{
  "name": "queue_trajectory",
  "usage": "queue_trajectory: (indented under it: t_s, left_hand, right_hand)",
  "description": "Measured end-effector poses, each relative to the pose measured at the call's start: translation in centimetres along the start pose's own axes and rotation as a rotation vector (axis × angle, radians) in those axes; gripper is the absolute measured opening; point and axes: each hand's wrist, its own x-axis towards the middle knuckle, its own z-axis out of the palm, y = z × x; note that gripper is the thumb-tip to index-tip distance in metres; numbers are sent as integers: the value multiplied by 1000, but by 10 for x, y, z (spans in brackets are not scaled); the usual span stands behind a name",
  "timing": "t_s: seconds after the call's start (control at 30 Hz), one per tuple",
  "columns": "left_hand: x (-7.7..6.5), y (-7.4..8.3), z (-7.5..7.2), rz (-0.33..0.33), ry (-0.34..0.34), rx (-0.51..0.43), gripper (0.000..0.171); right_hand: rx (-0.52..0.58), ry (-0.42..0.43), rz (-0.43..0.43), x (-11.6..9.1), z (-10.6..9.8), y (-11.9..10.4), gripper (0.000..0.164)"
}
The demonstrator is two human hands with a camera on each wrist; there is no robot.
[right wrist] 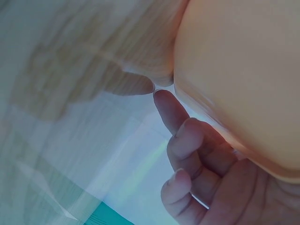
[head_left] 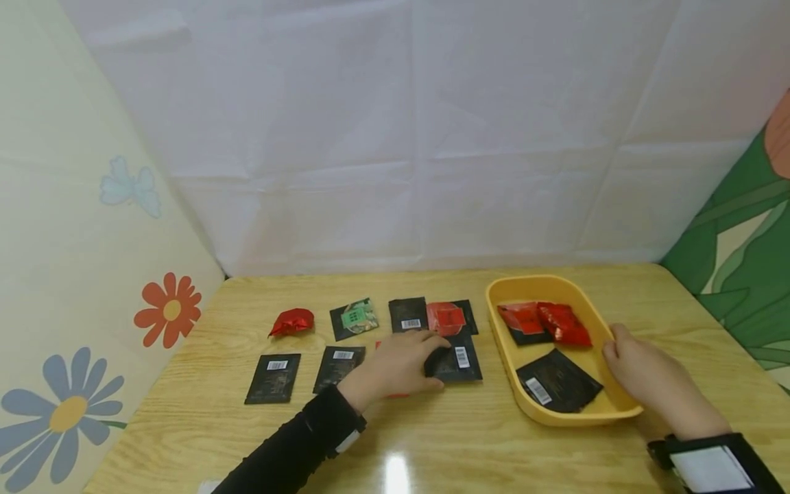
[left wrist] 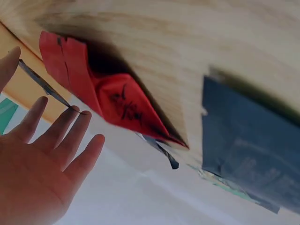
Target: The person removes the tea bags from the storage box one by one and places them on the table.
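My left hand (head_left: 398, 363) reaches to a black packet (head_left: 464, 363) with a white barcode label. Thumb and fingers of the left hand (left wrist: 42, 173) grip its left side, and the packet is seen edge-on in the left wrist view. Beneath that hand lies a red packet (left wrist: 115, 96), mostly hidden in the head view. My right hand (head_left: 651, 377) holds the right rim of a yellow tray (head_left: 503, 363), its fingers (right wrist: 185, 140) curled under the outer wall. Inside the tray are a red-and-black packet (head_left: 524, 321), a shiny red packet (head_left: 564, 324) and a black packet (head_left: 558, 384).
Left of the hand lie a crumpled red packet (head_left: 293, 322), a green-and-black packet (head_left: 354, 319) and two black packets, one at far left (head_left: 273, 379) and another (head_left: 339, 365) beside the sleeve. Behind it are a black packet (head_left: 407, 314) and a red-and-black one (head_left: 447, 318). A white sheet (head_left: 420, 137) hangs behind the table.
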Motion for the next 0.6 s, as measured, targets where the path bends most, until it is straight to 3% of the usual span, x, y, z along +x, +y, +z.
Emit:
queue_trajectory:
  t_s: [0.6]
  left_hand:
    - [2,2,7,-10,-64,-19,68]
  right_hand:
    - [-4,20,-1,0,0,-1,36]
